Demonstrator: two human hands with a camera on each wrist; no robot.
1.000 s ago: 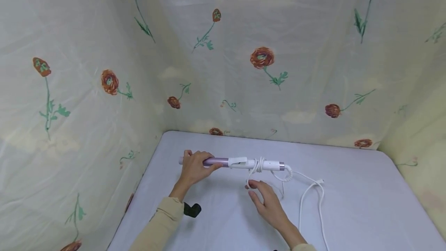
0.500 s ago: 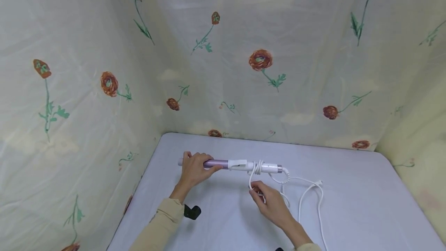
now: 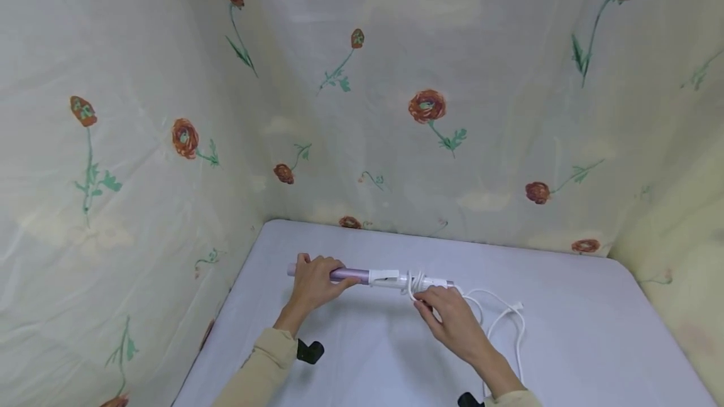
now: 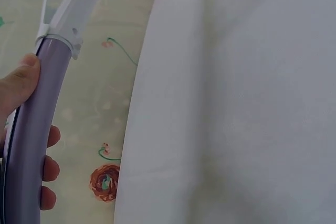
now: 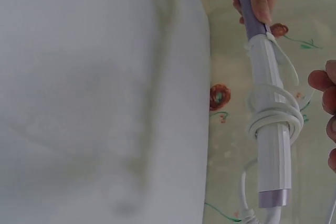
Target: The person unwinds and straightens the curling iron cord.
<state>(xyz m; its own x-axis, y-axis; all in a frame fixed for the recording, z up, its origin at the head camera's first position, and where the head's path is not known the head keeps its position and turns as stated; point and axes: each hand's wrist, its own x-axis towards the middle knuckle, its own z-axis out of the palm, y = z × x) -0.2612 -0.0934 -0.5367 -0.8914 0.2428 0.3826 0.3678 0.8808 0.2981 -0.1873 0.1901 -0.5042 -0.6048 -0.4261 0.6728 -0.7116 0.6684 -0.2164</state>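
Note:
A curling iron (image 3: 384,278) with a purple barrel and white handle is held level above the table. My left hand (image 3: 317,281) grips its barrel; in the left wrist view the thumb lies on one side and the fingertips (image 4: 51,168) show on the other. White cord (image 5: 275,121) circles the handle in several loops, seen in the right wrist view. Just below the handle, my right hand (image 3: 452,325) pinches the cord between thumb and fingers. The pinch itself is partly hidden in the head view. In the right wrist view, curled fingers (image 5: 328,103) show at the edge.
Loose cord trails over the white table (image 3: 594,331) to the right of my right hand, with the plug (image 3: 516,308) lying there. Floral cloth (image 3: 481,143) hangs behind the table and at both sides. Black devices (image 3: 310,352) sit at both wrists.
My right hand has closed on the cord and moved up and right toward the handle, bringing the cord against it. The left hand keeps its grip on the barrel.

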